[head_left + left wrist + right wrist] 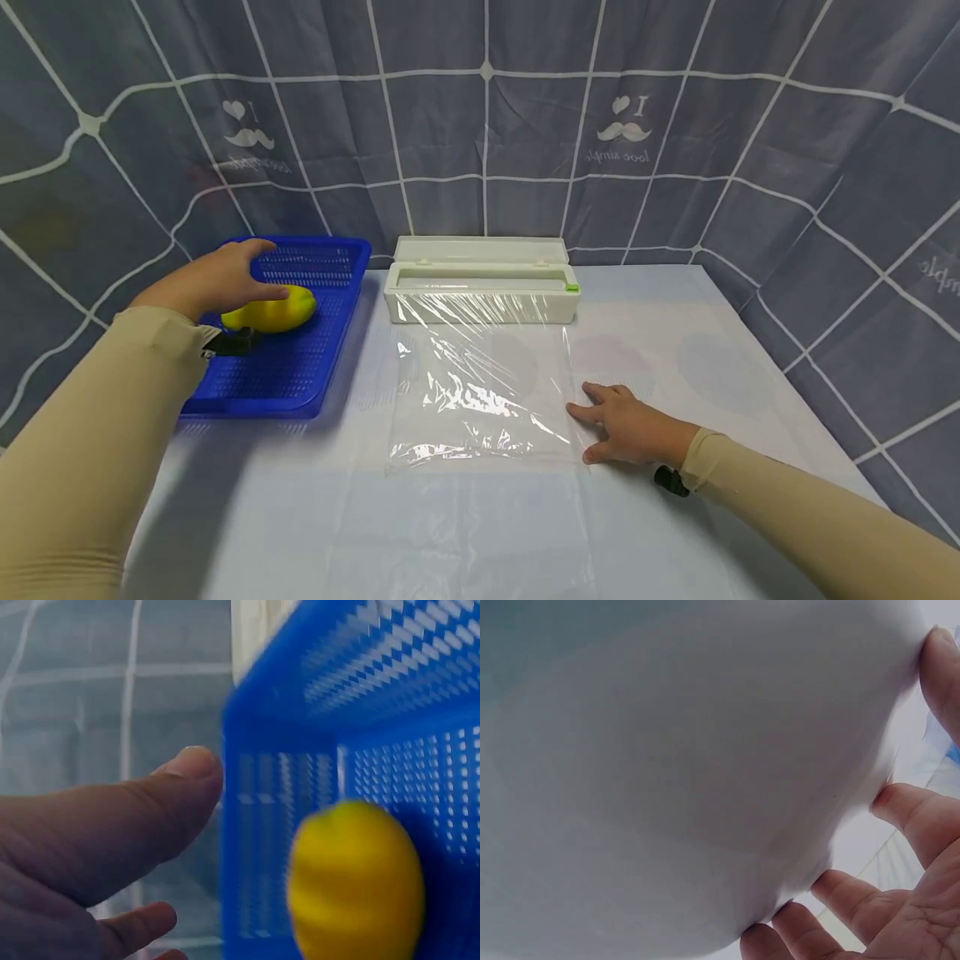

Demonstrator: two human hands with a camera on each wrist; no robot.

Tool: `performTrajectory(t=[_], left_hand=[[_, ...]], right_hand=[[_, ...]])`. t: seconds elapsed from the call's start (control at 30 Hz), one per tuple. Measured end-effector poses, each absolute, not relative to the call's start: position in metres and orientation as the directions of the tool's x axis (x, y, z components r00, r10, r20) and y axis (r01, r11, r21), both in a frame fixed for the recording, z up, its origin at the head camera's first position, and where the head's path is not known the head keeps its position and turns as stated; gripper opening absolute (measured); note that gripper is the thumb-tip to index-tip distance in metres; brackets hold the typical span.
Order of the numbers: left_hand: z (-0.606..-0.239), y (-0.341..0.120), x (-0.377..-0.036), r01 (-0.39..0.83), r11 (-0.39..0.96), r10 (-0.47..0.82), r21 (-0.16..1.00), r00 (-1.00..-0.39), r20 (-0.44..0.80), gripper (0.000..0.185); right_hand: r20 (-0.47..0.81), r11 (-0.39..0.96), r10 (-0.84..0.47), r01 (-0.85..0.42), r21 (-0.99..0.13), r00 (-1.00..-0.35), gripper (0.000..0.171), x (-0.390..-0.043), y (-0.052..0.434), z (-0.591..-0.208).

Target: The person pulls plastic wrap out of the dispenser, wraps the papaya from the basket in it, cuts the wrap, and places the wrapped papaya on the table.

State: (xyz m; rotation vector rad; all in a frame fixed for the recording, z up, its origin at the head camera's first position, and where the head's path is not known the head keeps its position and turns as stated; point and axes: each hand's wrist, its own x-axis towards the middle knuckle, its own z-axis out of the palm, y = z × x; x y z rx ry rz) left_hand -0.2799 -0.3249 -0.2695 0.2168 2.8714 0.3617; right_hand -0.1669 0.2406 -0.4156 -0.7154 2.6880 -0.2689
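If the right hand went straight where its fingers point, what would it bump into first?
Probably the clear plastic film spread on the white table. Its edge is right by the fingertips of the right hand, so I can't tell whether they already touch it.

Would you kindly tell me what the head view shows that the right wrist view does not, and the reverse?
Only the head view shows the left hand, the yellow fruit and the moustache prints on the grey curtain.
Only the right wrist view shows the creased palm of the right hand.
Both share that hand and the white table cover; a blue patch at the right wrist view's edge may be the blue basket.
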Motion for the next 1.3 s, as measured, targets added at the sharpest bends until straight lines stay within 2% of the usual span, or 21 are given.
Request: performTrajectory(t=[0.2, 0.47, 0.8, 1.0, 1.3], left_hand=[[-0.297, -0.348, -0.302, 0.056, 0.968, 0.13, 0.247, -0.947, -0.295, 0.109], [-0.321, -0.361, -0.308, -0.024, 0.969, 0.073, 0.247, -0.924, -0.376, 0.115], [-0.334, -0.368, -0.308, -0.031, 0.962, 0.072, 0.273, -0.929, -0.362, 0.088], [-0.336, -0.369, -0.305, -0.076, 0.952, 0.042, 0.297, -0.927, -0.372, 0.088], [-0.34, -0.368, -0.305, -0.119, 0.936, 0.02, 0.33, -0.921, -0.39, 0.098]], right_hand=[[-0.274, 0.848, -0.519, -0.449, -0.28, -0.81, 0.076, -0.166, 0.241, -0.415], [-0.275, 0.844, -0.526, -0.456, -0.281, -0.805, 0.076, -0.166, 0.241, -0.416], [-0.277, 0.854, -0.511, -0.445, -0.27, -0.813, 0.077, -0.164, 0.24, -0.416], [-0.28, 0.856, -0.509, -0.443, -0.266, -0.814, 0.077, -0.164, 0.24, -0.417], [-0.276, 0.854, -0.51, -0.443, -0.272, -0.815, 0.078, -0.165, 0.242, -0.418]])
